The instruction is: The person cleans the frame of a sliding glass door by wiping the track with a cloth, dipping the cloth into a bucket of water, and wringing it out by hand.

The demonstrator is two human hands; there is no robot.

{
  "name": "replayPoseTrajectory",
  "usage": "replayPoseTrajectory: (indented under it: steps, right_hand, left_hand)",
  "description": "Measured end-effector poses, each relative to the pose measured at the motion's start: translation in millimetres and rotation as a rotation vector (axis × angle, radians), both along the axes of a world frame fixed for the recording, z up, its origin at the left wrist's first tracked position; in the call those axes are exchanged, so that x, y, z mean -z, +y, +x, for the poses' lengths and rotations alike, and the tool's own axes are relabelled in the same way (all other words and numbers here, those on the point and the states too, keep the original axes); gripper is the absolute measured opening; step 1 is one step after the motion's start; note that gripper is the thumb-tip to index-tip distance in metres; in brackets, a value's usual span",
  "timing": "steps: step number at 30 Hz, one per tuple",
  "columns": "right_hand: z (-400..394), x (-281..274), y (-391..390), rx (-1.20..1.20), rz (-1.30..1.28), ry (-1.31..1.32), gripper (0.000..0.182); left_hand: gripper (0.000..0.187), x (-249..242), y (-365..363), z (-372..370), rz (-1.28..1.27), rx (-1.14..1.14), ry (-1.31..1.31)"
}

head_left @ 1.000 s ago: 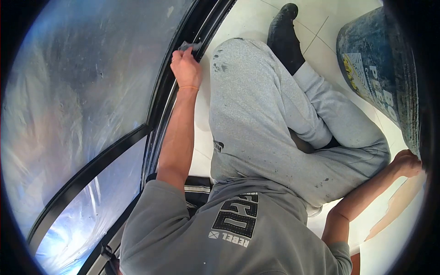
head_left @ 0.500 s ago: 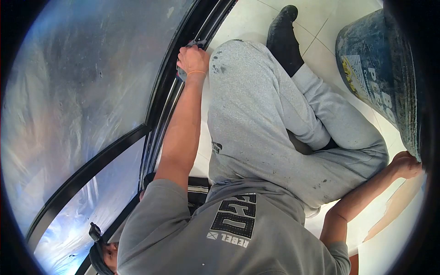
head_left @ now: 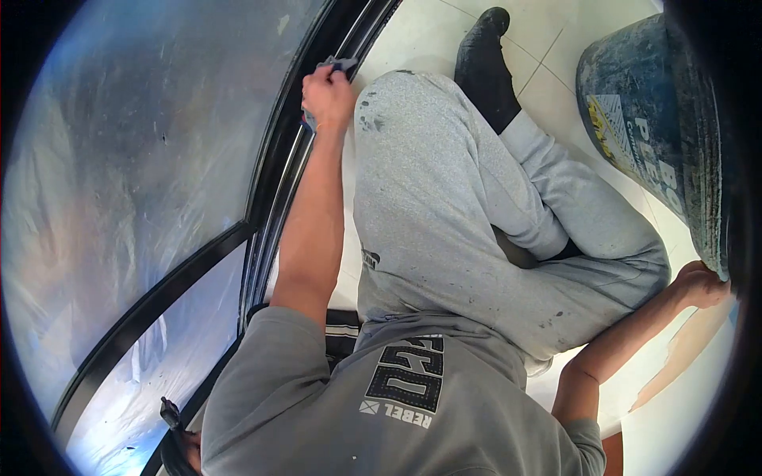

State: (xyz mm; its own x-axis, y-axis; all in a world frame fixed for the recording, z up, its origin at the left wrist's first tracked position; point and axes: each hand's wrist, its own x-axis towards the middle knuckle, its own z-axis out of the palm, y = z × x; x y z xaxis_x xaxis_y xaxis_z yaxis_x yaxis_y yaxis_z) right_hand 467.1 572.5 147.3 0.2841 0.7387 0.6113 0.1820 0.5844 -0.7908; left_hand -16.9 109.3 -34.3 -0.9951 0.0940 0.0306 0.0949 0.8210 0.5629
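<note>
My left hand point(head_left: 327, 99) is closed on a crumpled grey and dark-blue cloth point(head_left: 340, 63). It presses the cloth against the metal track of a black frame point(head_left: 278, 151), just left of my bent knee. Bits of the cloth stick out above and below the fingers. At the far right, my right hand point(head_left: 700, 285) grips the rim of a large dark, dusty bucket point(head_left: 647, 127), which lies tilted with white lettering on its side. The fingertips there are partly hidden at the picture's dark edge.
A plastic-covered pane point(head_left: 151, 151) fills the left side, crossed by a black bar point(head_left: 151, 309). My legs in grey trousers point(head_left: 444, 190) are folded on pale floor tiles point(head_left: 548, 32). A torn brown-edged sheet point(head_left: 675, 357) is below the bucket. Part of a capped head point(head_left: 178, 452) shows bottom left.
My left hand has slid the cloth slightly upward along the track, and its wrist has turned. My right hand stays at the bucket rim. The capped head at bottom left shows less.
</note>
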Motion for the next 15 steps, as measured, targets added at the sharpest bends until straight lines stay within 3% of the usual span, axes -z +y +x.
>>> replayPoseTrajectory:
  steps: [1,2,4,7,9,15]
  right_hand:
    - [10.3,4.9,7.6,0.014,0.005,-0.003,0.039]
    - [23.5,10.2,15.7,0.029,0.009,-0.009,0.037]
    - [45.3,19.0,30.1,0.051,0.017,-0.023,0.033]
    - [32.9,19.0,29.0,0.009,0.017,-0.038,0.029]
    - [12.9,5.1,16.3,-0.077,0.023,-0.061,0.028]
    - [17.7,7.7,12.9,0.06,0.013,-0.087,0.035]
  left_hand:
    - [0.026,-6.4,-2.5,0.6,0.169,-0.017,-0.011]
    - [0.026,-11.4,-8.0,10.5,0.107,0.021,0.256]
    - [0.023,-17.5,-18.1,14.0,0.215,-0.029,0.405]
    - [0.02,-42.3,-18.9,24.6,0.033,0.051,0.496]
    - [0.02,-40.4,-18.2,23.9,-0.013,0.139,0.465]
    - [0.024,-24.7,-9.4,4.3,-0.325,0.431,0.269]
